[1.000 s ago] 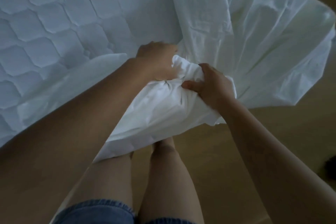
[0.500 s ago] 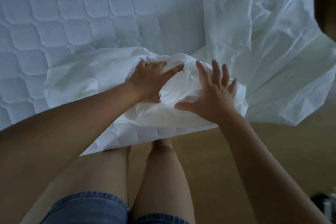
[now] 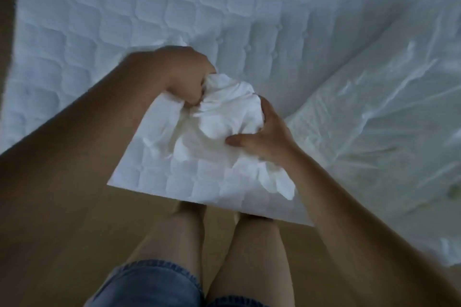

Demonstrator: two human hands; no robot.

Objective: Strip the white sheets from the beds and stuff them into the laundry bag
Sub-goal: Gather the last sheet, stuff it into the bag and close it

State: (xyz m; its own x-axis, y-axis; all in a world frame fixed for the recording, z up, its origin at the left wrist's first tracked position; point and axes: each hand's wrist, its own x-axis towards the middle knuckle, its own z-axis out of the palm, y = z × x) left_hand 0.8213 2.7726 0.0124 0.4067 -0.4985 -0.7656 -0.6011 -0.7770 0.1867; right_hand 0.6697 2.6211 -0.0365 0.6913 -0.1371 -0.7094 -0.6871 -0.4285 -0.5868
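left hand and right hand tight around bunched white sheet, seemingly over mattress

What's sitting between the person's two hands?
A crumpled bunch of white sheet, gripped by the left hand and the right hand, over the mattress corner; the head view shows it.

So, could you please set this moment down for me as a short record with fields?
left hand: grips the bunched white sheet in a fist
right hand: holds the same bunch, thumb and fingers curled round it
sheet position: bunch sits over the near corner of the mattress; the rest trails off to the right
mattress state: quilted top, mostly uncovered
floor: wood, under the person's legs
laundry bag: not in view
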